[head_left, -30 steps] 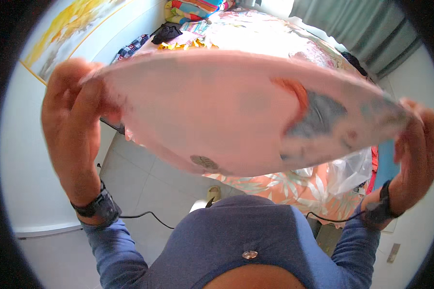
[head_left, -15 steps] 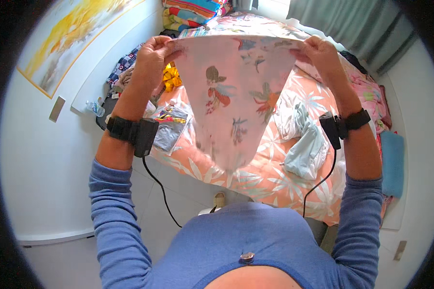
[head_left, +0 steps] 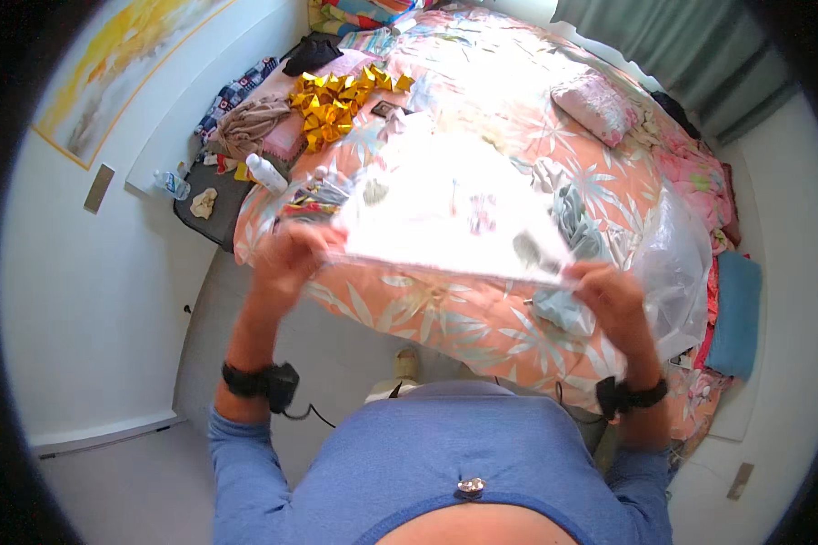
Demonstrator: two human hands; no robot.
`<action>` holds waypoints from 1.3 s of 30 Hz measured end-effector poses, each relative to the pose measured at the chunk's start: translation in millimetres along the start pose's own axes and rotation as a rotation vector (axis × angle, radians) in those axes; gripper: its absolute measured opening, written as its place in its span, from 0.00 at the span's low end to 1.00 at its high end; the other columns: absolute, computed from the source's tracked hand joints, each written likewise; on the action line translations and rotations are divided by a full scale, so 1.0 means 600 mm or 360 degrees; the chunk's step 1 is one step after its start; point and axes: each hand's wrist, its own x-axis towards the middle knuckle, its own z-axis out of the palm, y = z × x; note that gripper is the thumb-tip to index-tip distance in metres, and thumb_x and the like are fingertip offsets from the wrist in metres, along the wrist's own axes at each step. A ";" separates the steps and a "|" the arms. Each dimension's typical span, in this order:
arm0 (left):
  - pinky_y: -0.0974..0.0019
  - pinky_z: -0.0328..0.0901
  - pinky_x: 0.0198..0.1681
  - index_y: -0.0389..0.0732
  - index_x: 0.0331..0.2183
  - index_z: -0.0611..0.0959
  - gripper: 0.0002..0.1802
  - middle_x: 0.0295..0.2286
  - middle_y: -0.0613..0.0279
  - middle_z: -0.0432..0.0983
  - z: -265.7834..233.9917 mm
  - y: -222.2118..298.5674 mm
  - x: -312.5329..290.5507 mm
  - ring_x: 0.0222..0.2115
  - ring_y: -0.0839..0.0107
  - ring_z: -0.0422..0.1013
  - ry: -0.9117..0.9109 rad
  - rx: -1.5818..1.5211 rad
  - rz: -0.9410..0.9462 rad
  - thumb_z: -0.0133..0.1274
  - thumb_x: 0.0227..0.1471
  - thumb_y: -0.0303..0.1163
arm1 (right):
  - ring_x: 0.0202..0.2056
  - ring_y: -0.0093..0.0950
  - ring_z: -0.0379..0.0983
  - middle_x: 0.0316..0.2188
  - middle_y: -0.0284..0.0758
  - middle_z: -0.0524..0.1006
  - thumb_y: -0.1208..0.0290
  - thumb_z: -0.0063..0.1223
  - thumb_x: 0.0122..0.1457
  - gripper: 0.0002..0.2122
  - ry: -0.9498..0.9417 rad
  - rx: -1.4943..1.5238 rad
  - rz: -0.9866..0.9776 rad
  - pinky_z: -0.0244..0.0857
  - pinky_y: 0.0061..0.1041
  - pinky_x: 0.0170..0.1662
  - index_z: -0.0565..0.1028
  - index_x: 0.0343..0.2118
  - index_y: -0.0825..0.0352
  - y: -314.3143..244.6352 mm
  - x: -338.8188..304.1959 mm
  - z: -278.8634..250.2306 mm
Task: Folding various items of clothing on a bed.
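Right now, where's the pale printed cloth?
In the head view, the pale printed cloth is at the centre, its near edge held between the left hand and the right hand, over the orange leaf-patterned bed cover.

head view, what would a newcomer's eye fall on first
First, the bright pale cloth, its near edge spread between the left hand and right hand above the bed. Then the shiny gold pile at the bed's left side, and the yellow painting on the left wall.

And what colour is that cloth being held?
The cloth looks whitish in the glare, with blurred grey and pinkish prints; the head view shows it best.
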 end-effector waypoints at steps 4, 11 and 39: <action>0.63 0.65 0.52 0.38 0.34 0.76 0.06 0.41 0.54 0.76 0.072 -0.136 -0.161 0.47 0.67 0.71 -0.0065 -0.0314 -0.0663 0.53 0.53 0.17 | 0.34 0.30 0.76 0.35 0.40 0.79 0.79 0.59 0.51 0.05 -0.0271 0.0312 0.0236 0.69 0.25 0.38 0.75 0.31 0.71 0.122 -0.106 0.118; 0.70 0.65 0.51 0.37 0.34 0.78 0.05 0.45 0.54 0.76 0.156 -0.303 -0.346 0.45 0.72 0.71 -0.0070 -0.0402 -0.1431 0.51 0.54 0.19 | 0.36 0.23 0.75 0.33 0.35 0.80 0.79 0.58 0.53 0.03 -0.0721 0.0666 0.0821 0.68 0.23 0.40 0.76 0.30 0.71 0.269 -0.260 0.266; 0.70 0.72 0.36 0.36 0.35 0.76 0.05 0.30 0.64 0.75 0.104 -0.489 -0.049 0.31 0.76 0.73 0.0492 -0.0286 -0.1259 0.52 0.53 0.20 | 0.30 0.28 0.81 0.27 0.33 0.76 0.70 0.51 0.61 0.07 -0.0627 0.0723 0.1228 0.72 0.22 0.24 0.71 0.32 0.70 0.467 0.129 0.319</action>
